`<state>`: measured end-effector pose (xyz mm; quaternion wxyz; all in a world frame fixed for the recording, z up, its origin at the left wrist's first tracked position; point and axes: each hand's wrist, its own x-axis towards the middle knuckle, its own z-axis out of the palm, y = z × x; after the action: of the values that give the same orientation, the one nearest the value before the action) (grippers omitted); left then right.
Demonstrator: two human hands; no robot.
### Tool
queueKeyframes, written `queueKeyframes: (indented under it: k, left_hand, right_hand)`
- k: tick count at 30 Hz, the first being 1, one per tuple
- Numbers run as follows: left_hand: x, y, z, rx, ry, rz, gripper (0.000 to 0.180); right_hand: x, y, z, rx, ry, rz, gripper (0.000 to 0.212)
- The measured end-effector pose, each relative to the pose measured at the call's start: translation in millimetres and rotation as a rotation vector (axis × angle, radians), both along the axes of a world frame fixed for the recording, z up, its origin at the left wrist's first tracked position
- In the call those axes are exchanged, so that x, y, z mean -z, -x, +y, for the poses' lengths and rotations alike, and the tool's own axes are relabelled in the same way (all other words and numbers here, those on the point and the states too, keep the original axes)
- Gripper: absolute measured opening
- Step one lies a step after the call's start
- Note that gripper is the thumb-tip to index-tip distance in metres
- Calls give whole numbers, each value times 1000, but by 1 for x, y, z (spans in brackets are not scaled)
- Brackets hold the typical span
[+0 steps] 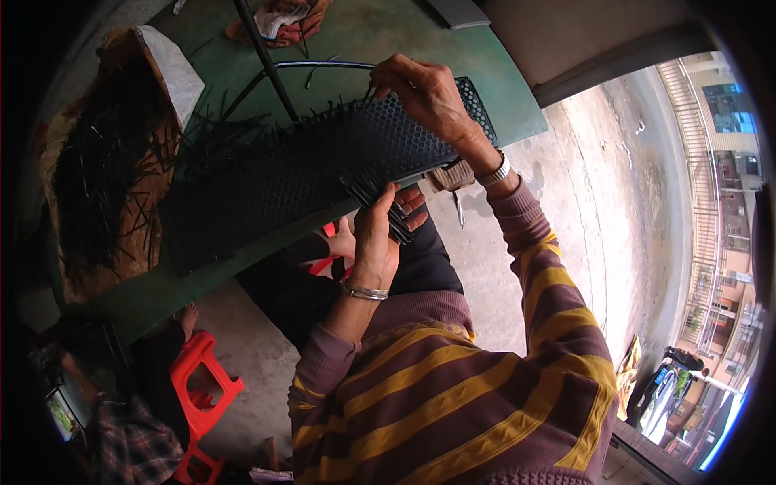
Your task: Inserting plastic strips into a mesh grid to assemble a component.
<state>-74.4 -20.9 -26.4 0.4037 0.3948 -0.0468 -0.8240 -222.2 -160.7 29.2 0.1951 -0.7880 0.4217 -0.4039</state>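
My left hand [378,234] is closed around a bundle of thin black sticks [368,189], held just off the near edge of a black perforated panel [315,162]. The panel, covered in small round holes, lies lengthwise on a green table. At its far edge, toward the right end, my right hand [424,95] has its fingers pinched together. A thin black stick [370,91] seems to be at the fingertips, small and partly hidden. Along the far edge to the left, a row of similar black sticks [323,115] stands up from the panel.
An open sack [166,73] of tangled black sticks [105,170] lies on the table's left. A dark metal post [267,61] with a curved rod rises behind the panel. A cloth [291,20] lies at the back. Below are a red stool [202,372] and another person's plaid-clad body [133,440].
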Motion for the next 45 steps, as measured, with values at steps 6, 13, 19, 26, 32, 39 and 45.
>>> queueKeyframes:
  k: [6, 13, 19, 26, 32, 39, 45]
  left_hand:
    - [-2, -1, 0, 23, -38, -33, 20]
    - [-7, -1, 1, 69, -41, -49, 20]
    - [-4, 1, 6, 5, -40, -53, 19]
    - [-6, 3, 9, -51, 23, -11, 22]
    - [-13, 0, 9, -70, 80, -32, 22]
    - [-17, -3, 6, -120, 97, -20, 24]
    - [-19, -4, 2, -85, 137, -59, 23]
  right_hand:
    - [8, 2, -2, 3, 40, -38, 9]
    - [19, -2, -7, -7, 120, 83, 8]
    - [9, -6, -7, -103, 45, 96, 6]
    - [16, -5, -15, -38, -89, 75, 9]
    - [40, -5, -9, 39, 131, 178, 19]
    - [20, -8, 24, 268, 25, 231, 27]
    - [2, 2, 66, -105, -717, -233, 26]
